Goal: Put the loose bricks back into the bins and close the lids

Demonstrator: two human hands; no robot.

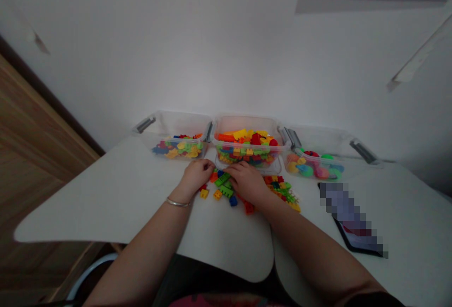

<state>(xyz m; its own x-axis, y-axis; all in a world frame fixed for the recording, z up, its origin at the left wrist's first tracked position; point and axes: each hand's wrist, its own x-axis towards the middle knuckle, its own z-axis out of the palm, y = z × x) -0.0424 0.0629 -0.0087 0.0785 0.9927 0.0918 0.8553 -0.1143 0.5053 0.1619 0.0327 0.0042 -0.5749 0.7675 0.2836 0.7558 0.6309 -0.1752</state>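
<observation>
Toy blocks [226, 190] lay scattered on the surface [226, 241] before three clear boxes [247, 122]. The left hand [195, 175] curled beside the blocks, the right hand [249, 182] bent over them; I couldn't tell whether either gripped one.

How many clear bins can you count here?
3: the left bin, the middle bin behind the right hand and loose blocks, and the right bin beyond the phone.

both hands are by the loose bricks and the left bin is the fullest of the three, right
Not the left bin: in the head view, the middle bin is fullest. The left hand and right hand are by the loose bricks.
</observation>
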